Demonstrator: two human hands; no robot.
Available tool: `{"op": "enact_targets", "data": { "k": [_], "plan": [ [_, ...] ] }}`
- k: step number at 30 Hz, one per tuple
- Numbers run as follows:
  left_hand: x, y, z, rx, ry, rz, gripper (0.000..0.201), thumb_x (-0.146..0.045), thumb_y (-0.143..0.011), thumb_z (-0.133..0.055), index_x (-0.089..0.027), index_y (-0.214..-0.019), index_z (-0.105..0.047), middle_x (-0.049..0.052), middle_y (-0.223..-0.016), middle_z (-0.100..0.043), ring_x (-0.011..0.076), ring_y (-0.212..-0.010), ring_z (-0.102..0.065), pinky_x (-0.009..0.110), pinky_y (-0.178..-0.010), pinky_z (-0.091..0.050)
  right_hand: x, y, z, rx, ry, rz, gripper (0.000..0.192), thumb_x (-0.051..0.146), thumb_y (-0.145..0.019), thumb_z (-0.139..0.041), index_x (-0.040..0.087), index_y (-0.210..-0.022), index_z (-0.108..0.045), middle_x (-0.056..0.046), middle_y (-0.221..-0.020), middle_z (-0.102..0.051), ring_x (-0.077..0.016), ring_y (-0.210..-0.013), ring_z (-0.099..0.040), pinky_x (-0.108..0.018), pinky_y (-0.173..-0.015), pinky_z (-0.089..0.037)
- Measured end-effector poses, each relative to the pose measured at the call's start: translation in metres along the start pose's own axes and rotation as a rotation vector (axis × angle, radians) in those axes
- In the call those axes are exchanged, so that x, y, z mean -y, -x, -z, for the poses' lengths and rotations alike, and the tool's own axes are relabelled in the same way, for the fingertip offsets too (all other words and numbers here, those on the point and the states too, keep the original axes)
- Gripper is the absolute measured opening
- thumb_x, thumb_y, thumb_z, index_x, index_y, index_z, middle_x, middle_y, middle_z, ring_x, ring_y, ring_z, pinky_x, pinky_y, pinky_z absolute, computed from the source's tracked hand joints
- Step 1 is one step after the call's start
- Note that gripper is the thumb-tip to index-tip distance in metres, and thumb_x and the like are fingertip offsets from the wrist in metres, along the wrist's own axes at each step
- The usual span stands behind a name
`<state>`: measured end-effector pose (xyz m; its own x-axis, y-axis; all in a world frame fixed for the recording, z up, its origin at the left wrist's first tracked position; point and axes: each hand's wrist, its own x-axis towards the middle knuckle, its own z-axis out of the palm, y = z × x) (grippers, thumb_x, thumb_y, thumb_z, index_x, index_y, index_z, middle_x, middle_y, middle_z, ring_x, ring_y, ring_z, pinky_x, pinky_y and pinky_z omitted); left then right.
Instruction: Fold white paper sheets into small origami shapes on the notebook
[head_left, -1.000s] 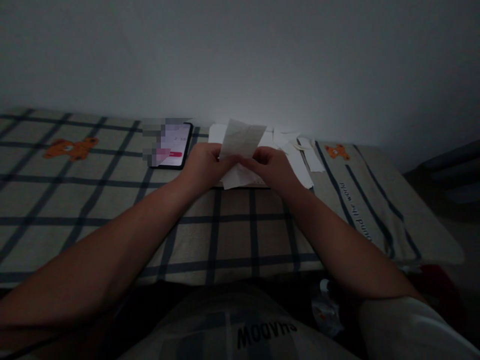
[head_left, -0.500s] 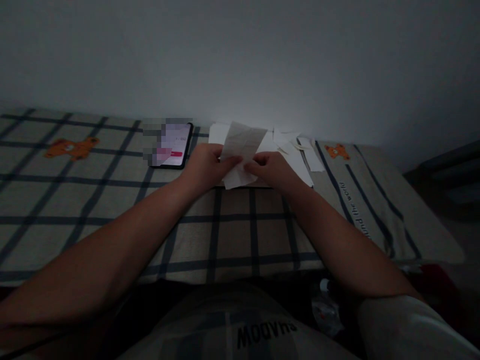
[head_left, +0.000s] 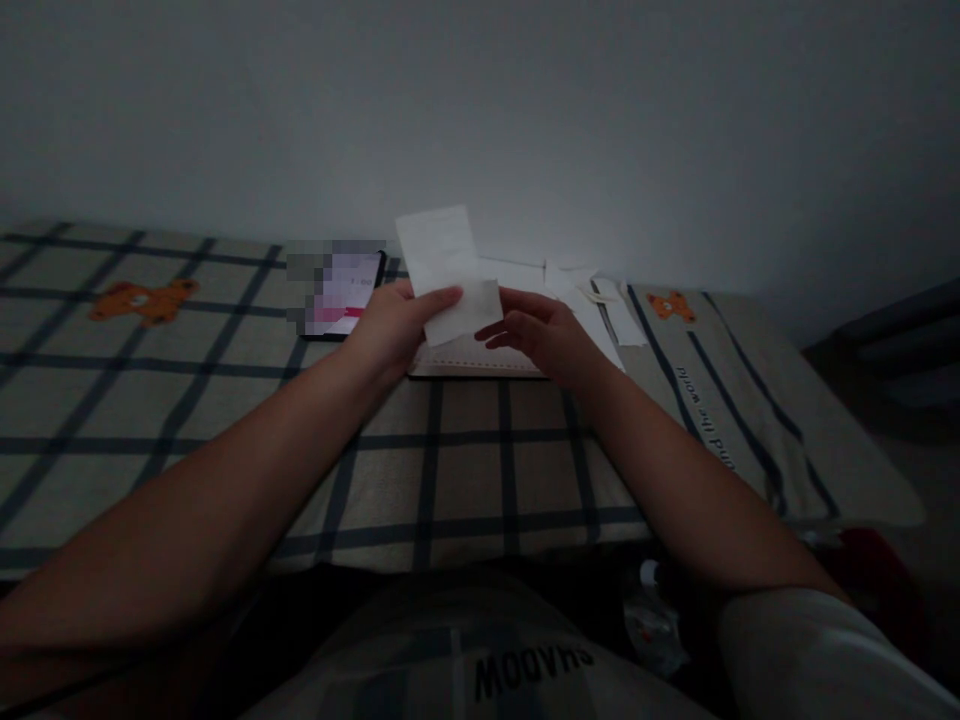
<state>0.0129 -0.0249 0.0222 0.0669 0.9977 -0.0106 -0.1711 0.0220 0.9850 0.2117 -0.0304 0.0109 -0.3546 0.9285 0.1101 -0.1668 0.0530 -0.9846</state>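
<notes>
The room is dim. My left hand pinches a white sheet of paper, which stands up tilted to the left above the bed. My right hand hovers just right of the sheet's lower corner, its fingers spread and empty. Under both hands lies a flat white pad on the checked bedcover. More white paper scraps lie behind my right hand, near the wall.
A lit phone lies on the bedcover left of my left hand. A grey wall rises right behind the papers. The bed's edge drops off at the right, with dark floor and small clutter below.
The paper was held between both hands over the pad. Now my right hand has let go, and my left hand has lifted the sheet up and swung it leftward.
</notes>
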Motion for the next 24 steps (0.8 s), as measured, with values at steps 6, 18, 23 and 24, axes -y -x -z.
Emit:
{"op": "enact_targets", "data": {
  "k": [6,18,23,24],
  "plan": [
    [0.0001,0.0022,-0.0037,0.050,0.088,0.074,0.028,-0.029,-0.070,-0.082,-0.015,-0.093,-0.075,0.009,-0.093,-0.080,0.0231,-0.084,-0.076,0.035,-0.082,-0.062,-0.0041,0.0001,0.0018,0.001,0.051,0.022,0.048,0.045,-0.067,-0.091,0.027,-0.111,-0.079,-0.001,-0.091,-0.078,-0.0147,-0.088,-0.072,-0.034,-0.089,-0.058],
    [0.0045,0.0060,-0.0063,0.018,-0.013,0.007,0.036,-0.039,-0.069,-0.085,-0.016,-0.096,-0.077,0.010,-0.095,-0.080,0.0266,-0.088,-0.077,0.040,-0.081,-0.062,-0.0052,-0.0007,0.0018,0.025,-0.007,-0.026,0.045,0.054,-0.067,-0.089,0.022,-0.097,-0.080,-0.002,-0.086,-0.075,-0.0134,-0.078,-0.070,-0.035,-0.085,-0.059],
    [0.0069,0.0068,-0.0062,0.000,-0.028,-0.067,0.037,-0.040,-0.067,-0.087,-0.016,-0.094,-0.078,0.008,-0.095,-0.081,0.0236,-0.083,-0.076,0.035,-0.077,-0.061,-0.0032,-0.0001,-0.0012,-0.022,-0.037,-0.060,0.040,0.051,-0.065,-0.091,0.020,-0.087,-0.079,-0.002,-0.080,-0.074,-0.0126,-0.072,-0.068,-0.034,-0.081,-0.060],
    [0.0075,0.0068,-0.0060,-0.006,-0.040,-0.073,0.037,-0.041,-0.068,-0.086,-0.016,-0.094,-0.078,0.008,-0.094,-0.081,0.0235,-0.083,-0.076,0.034,-0.075,-0.061,-0.0037,0.0000,-0.0016,-0.035,-0.041,-0.063,0.039,0.051,-0.065,-0.091,0.020,-0.086,-0.079,-0.002,-0.079,-0.074,-0.0124,-0.071,-0.068,-0.034,-0.080,-0.060]
  ]
}}
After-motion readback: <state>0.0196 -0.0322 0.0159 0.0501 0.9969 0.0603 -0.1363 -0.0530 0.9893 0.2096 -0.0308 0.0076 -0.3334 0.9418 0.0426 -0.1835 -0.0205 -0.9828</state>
